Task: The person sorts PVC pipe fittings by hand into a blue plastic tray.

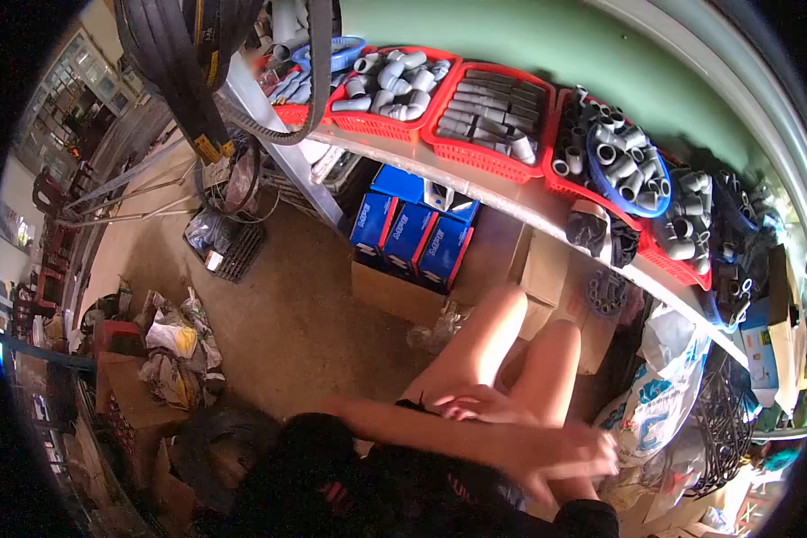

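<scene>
My left arm crosses my body from left to right. Its hand (pixel 560 455) lies over or just above my right forearm, near the black right sleeve (pixel 587 518). Motion smears the left fingers, though the thumb seems apart from them. Between my bare thighs (pixel 475 345) rests my right hand (pixel 472 403), its fingers loosely bent and partly apart, with nothing visible in them. Part of the right forearm is hidden beneath the left arm.
Red baskets (pixel 489 117) of grey pipe fittings line a shelf (pixel 475 193) ahead. Below stand blue boxes (pixel 412 235) and cardboard boxes (pixel 547 269). Black belts (pixel 208 72) hang upper left. A printed white sack (pixel 659 394) stands right; a tyre (pixel 220 453) lies lower left.
</scene>
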`<state>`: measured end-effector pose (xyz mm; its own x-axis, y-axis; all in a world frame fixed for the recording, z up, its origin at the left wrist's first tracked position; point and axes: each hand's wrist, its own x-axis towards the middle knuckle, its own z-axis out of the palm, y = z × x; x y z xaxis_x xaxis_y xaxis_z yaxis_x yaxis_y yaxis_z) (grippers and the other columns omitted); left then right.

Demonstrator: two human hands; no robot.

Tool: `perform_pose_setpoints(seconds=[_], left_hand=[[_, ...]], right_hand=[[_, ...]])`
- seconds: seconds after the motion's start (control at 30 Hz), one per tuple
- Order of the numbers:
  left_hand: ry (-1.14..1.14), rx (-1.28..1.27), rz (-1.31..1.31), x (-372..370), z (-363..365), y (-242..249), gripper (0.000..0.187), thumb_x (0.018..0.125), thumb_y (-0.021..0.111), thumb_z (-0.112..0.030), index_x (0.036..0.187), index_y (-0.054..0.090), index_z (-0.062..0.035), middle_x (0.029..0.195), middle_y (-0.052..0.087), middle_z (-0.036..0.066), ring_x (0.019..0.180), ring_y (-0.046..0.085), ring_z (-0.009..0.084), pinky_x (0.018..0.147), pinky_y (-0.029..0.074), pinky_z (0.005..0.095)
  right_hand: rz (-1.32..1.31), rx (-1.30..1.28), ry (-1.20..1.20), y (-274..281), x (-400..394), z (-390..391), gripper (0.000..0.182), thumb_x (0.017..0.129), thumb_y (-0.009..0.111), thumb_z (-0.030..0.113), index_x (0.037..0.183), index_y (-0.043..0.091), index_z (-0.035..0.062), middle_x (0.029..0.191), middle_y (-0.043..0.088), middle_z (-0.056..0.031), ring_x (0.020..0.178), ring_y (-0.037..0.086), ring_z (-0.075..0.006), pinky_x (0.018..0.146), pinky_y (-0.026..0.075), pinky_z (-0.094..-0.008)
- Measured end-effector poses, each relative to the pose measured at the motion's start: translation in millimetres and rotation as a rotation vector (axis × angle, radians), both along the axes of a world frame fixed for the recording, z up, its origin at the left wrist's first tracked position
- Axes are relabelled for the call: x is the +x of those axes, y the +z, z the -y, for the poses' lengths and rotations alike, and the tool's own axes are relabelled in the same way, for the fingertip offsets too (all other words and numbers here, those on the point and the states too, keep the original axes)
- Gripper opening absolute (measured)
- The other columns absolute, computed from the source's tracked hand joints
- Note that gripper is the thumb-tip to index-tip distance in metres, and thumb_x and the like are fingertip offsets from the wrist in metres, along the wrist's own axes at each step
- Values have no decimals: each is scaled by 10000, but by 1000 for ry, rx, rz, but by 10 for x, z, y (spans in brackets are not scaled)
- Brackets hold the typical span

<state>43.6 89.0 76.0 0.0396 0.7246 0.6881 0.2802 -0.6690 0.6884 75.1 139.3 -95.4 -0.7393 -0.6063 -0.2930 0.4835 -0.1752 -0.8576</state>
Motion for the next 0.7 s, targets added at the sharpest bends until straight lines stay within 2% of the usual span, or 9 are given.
perform_pose_setpoints(seconds=[0.03, 0.17, 0.27, 0.37, 0.47, 0.57, 0.7], left_hand=[[-61, 92, 3, 233, -94, 109, 704, 770, 641, -378, 1336, 438, -11, 1338, 473, 146, 1258, 440, 292, 1036, 316, 555], [-256, 86, 40, 901, -490, 154, 684, 782, 638, -366, 1341, 440, -27, 1331, 480, 140, 1250, 447, 282, 1035, 310, 544], [-313, 48, 55, 1079, -588, 94, 669, 790, 636, -357, 1345, 441, -38, 1325, 486, 135, 1245, 453, 274, 1035, 306, 535], [-333, 15, 64, 1122, -597, 63, 654, 799, 633, -348, 1348, 442, -50, 1320, 491, 131, 1239, 458, 267, 1034, 301, 527], [-351, -16, 69, 1117, -570, 44, 640, 807, 631, -339, 1352, 444, -61, 1314, 496, 126, 1233, 463, 259, 1033, 297, 519], [-375, -46, 72, 1050, -492, 12, 626, 815, 629, -330, 1356, 445, -73, 1308, 501, 121, 1228, 469, 251, 1032, 293, 510], [-405, -78, 67, 982, -433, -9, 609, 827, 626, -318, 1361, 446, -88, 1301, 508, 115, 1220, 476, 241, 1031, 287, 499]], right_hand=[[138, -24, 92, 362, -171, -131, 383, 1013, 462, 250, 1284, 560, -2, 1191, 627, -115, 1086, 600, -202, 921, 502, -330], [121, -53, 84, 241, -163, -288, 368, 1010, 437, 199, 1278, 563, -20, 1178, 648, -134, 1011, 648, -225, 874, 514, -339], [182, -47, 51, 154, -161, -287, 375, 1009, 451, 224, 1292, 560, 3, 1160, 664, -111, 973, 667, -198, 836, 541, -317], [317, -66, -58, 91, -174, -268, 371, 1009, 449, 221, 1297, 559, 14, 1149, 674, -115, 925, 691, -196, 767, 565, -302], [253, -93, -37, 142, -230, -250, 362, 1008, 451, 214, 1296, 563, 26, 1135, 682, -116, 914, 702, -206, 718, 575, -284], [256, -116, -62, 155, -214, -263, 381, 993, 464, 185, 1309, 534, -16, 1115, 683, -152, 885, 710, -243, 704, 583, -288], [306, -105, -97, 160, -195, -257, 365, 995, 455, 172, 1297, 544, -13, 1107, 687, -147, 864, 712, -231, 706, 585, -286]])
